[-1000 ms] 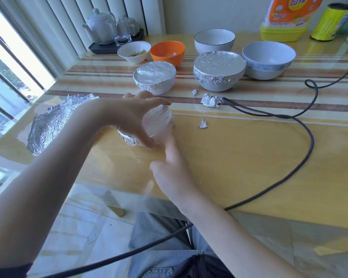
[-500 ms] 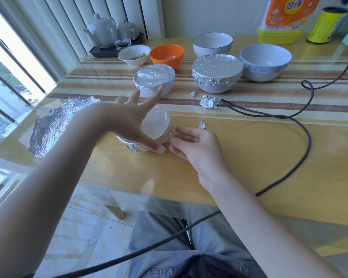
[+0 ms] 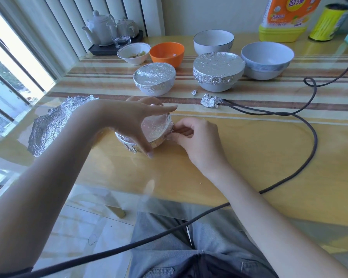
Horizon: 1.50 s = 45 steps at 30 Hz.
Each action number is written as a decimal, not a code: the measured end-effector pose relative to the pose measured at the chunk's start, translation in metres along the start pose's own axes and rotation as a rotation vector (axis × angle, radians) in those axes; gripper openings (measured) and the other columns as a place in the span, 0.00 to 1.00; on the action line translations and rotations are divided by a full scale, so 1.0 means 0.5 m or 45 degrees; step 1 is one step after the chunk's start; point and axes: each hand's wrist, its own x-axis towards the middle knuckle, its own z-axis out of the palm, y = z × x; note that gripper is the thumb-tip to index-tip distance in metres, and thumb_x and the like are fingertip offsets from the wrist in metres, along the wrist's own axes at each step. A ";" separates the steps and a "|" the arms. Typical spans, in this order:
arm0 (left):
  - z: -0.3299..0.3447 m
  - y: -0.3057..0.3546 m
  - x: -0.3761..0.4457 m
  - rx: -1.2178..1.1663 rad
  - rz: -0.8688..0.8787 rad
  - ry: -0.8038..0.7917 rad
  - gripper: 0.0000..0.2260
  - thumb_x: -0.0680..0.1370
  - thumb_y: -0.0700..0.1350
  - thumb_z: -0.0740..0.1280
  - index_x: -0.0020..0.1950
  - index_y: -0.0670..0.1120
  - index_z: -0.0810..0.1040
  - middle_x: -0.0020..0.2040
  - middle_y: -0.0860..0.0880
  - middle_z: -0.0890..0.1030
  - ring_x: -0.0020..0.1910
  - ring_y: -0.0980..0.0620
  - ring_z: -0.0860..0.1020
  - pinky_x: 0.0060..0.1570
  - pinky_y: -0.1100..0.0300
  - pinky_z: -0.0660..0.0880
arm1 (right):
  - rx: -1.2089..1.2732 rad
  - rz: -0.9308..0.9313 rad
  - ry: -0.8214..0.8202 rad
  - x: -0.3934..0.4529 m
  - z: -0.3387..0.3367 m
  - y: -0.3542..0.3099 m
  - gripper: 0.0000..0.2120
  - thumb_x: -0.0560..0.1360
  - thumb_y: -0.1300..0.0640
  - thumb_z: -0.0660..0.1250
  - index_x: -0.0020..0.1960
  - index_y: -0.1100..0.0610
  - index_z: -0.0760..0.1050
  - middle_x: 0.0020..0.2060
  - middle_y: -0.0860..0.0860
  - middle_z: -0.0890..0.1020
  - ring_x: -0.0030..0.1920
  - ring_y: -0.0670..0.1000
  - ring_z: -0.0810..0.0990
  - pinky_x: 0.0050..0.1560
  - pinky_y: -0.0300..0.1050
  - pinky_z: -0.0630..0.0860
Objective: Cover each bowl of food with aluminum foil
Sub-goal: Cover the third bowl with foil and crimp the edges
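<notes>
Foil (image 3: 156, 129) now lies over the near bowl (image 3: 129, 144), which stands on the table (image 3: 249, 157) close to its front edge, in front of two finished bowls. Half a second earlier the right hand (image 3: 197, 139) lay open and palm-up just beside the bowl; it has since turned and closed in, its fingertips (image 3: 177, 133) curled onto the foil skirt at the bowl's right side, pinching or pressing the loose edge against the wall. The left hand (image 3: 133, 119) has stayed over the bowl, thumb stretched along the far rim and fingers reaching down the near side, bracing it rather than squeezing. The change suggests a shift from steadying to crimping: the sheet is already seated, and the step in hand appears to be tucking its margin under the rim. Behind, the left covered bowl (image 3: 154, 79) and the right covered bowl (image 3: 218, 72) look complete, while four open bowls, among them the orange bowl (image 3: 166, 54), still await foil. A crumpled sheet (image 3: 52, 125) lies at the left; scraps (image 3: 210, 100) lie beside the cable (image 3: 309, 125).
</notes>
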 end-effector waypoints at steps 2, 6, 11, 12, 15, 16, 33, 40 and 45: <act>0.000 -0.001 0.001 0.008 0.004 -0.005 0.54 0.55 0.64 0.79 0.63 0.82 0.41 0.75 0.67 0.48 0.77 0.54 0.46 0.75 0.42 0.53 | -0.126 -0.075 -0.021 0.010 -0.003 0.003 0.03 0.70 0.60 0.75 0.42 0.59 0.82 0.35 0.51 0.84 0.36 0.49 0.79 0.43 0.43 0.76; 0.000 0.002 -0.003 -0.022 0.000 -0.018 0.52 0.51 0.67 0.77 0.61 0.83 0.42 0.74 0.67 0.50 0.76 0.54 0.47 0.74 0.43 0.54 | -0.221 -0.167 -0.148 0.045 -0.023 0.000 0.07 0.67 0.60 0.77 0.36 0.59 0.79 0.29 0.47 0.79 0.31 0.44 0.72 0.37 0.40 0.71; -0.003 0.012 -0.010 -0.025 -0.005 -0.021 0.47 0.48 0.67 0.75 0.53 0.84 0.42 0.73 0.67 0.51 0.75 0.56 0.49 0.74 0.46 0.56 | -0.353 -0.177 -0.481 0.108 -0.054 -0.025 0.09 0.63 0.59 0.79 0.33 0.55 0.78 0.25 0.43 0.75 0.28 0.40 0.70 0.32 0.33 0.64; -0.002 0.012 -0.010 -0.029 -0.006 -0.025 0.47 0.50 0.66 0.76 0.52 0.84 0.43 0.73 0.67 0.51 0.75 0.56 0.49 0.74 0.46 0.56 | -0.386 -0.185 -0.532 0.119 -0.056 -0.028 0.10 0.62 0.59 0.79 0.31 0.54 0.78 0.24 0.43 0.74 0.27 0.40 0.70 0.32 0.33 0.64; -0.002 0.013 -0.008 -0.016 -0.002 -0.030 0.49 0.50 0.67 0.75 0.57 0.82 0.44 0.73 0.67 0.51 0.75 0.57 0.49 0.74 0.47 0.55 | -0.465 -0.141 -0.631 0.142 -0.060 -0.037 0.14 0.61 0.58 0.80 0.28 0.55 0.75 0.18 0.42 0.70 0.22 0.41 0.69 0.24 0.30 0.63; -0.002 0.011 -0.006 -0.008 -0.001 -0.029 0.50 0.48 0.68 0.74 0.60 0.81 0.45 0.73 0.67 0.51 0.75 0.56 0.49 0.74 0.47 0.56 | -0.468 -0.117 -0.637 0.148 -0.061 -0.037 0.15 0.61 0.57 0.81 0.28 0.57 0.75 0.17 0.43 0.69 0.20 0.41 0.69 0.21 0.30 0.62; 0.003 0.001 -0.006 -0.040 0.030 0.024 0.57 0.46 0.71 0.72 0.70 0.78 0.45 0.72 0.67 0.53 0.73 0.55 0.52 0.73 0.48 0.57 | 0.480 0.307 -0.241 -0.120 0.063 -0.064 0.31 0.78 0.39 0.53 0.78 0.44 0.48 0.74 0.37 0.58 0.71 0.32 0.57 0.71 0.33 0.53; 0.006 -0.003 -0.001 -0.029 0.029 0.035 0.57 0.47 0.72 0.70 0.71 0.77 0.45 0.74 0.65 0.53 0.74 0.54 0.51 0.74 0.45 0.56 | 0.761 0.423 -0.019 -0.084 0.053 -0.045 0.22 0.73 0.45 0.60 0.65 0.49 0.70 0.58 0.40 0.78 0.59 0.34 0.74 0.62 0.37 0.68; 0.010 -0.006 0.001 -0.054 0.063 0.052 0.54 0.50 0.69 0.76 0.66 0.79 0.44 0.72 0.64 0.54 0.74 0.54 0.51 0.74 0.45 0.55 | 0.703 0.417 -0.086 -0.086 0.059 -0.058 0.32 0.77 0.42 0.55 0.78 0.46 0.50 0.75 0.40 0.58 0.72 0.36 0.56 0.67 0.28 0.56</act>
